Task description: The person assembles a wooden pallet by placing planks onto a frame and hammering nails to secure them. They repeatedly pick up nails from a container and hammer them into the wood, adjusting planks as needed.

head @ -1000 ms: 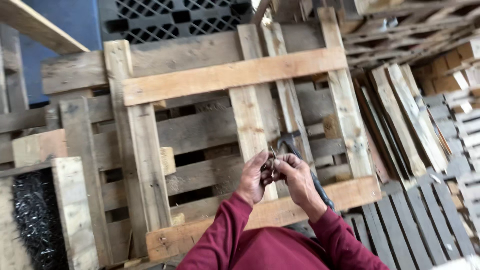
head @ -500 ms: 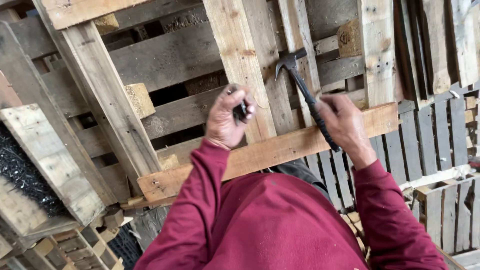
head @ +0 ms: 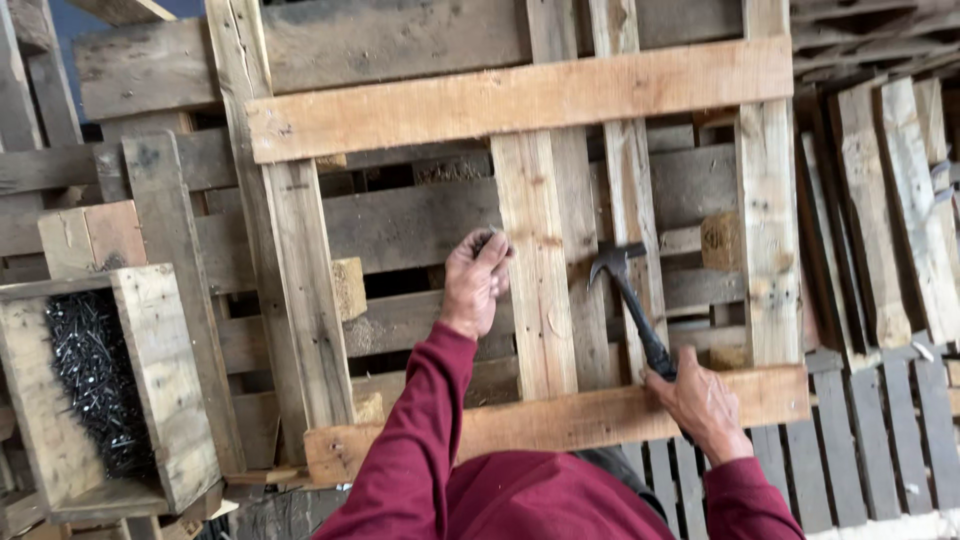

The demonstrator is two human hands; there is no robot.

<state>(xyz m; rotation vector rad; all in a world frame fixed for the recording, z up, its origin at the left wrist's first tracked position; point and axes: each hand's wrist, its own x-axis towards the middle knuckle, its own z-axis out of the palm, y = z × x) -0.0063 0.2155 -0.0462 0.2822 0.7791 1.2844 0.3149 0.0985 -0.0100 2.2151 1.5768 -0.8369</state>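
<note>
Gripping a hammer [head: 628, 300] by its handle, the right hand [head: 703, 405] rests over the pallet's [head: 520, 100] lower board. Left hand [head: 475, 283], fingers pinched on dark nails, touches the middle slat. A nail box [head: 95, 385] sits well left.

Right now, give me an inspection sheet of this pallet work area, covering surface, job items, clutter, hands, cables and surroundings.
Surface: wooden pallet frame lying on stacked pallets.
Job's things: black claw hammer; small dark items, probably nails, pinched at the middle slat.
Clutter: wooden box of dark nails; loose wood blocks.
Hands: left hand closed on the small items; right hand grips the hammer handle.
Cables: nothing seen.
Surroundings: more stacked pallets on the right.
</note>
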